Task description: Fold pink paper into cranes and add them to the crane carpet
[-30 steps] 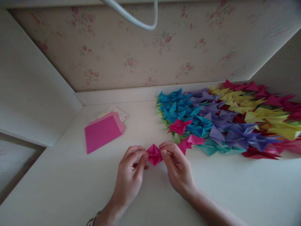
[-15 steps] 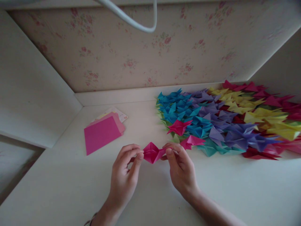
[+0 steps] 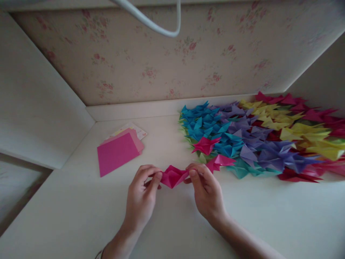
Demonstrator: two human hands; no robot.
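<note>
A bright pink origami crane (image 3: 174,177) is stretched between my two hands just above the white desk (image 3: 172,230). My left hand (image 3: 144,187) pinches its left point between thumb and fingers. On the other side, my right hand (image 3: 205,189) pinches the right point the same way. The paper's middle bulges, with folded flaps opening out. Right behind my right hand lies another pink origami crane (image 3: 219,162), partly covered by my fingers. A third pink crane (image 3: 206,145) rests a little farther back.
Rows of blue cranes (image 3: 205,120), purple cranes (image 3: 242,124) and yellow cranes (image 3: 304,133) spread across the right side. A stack of pink paper sheets (image 3: 118,153) lies at the left. A white cable (image 3: 151,23) hangs before the flowered wall (image 3: 161,57).
The left end of the pink crane has shifted slightly left and its middle looks wider and flatter. My left hand has moved a little left; my right hand stays nearly in place.
</note>
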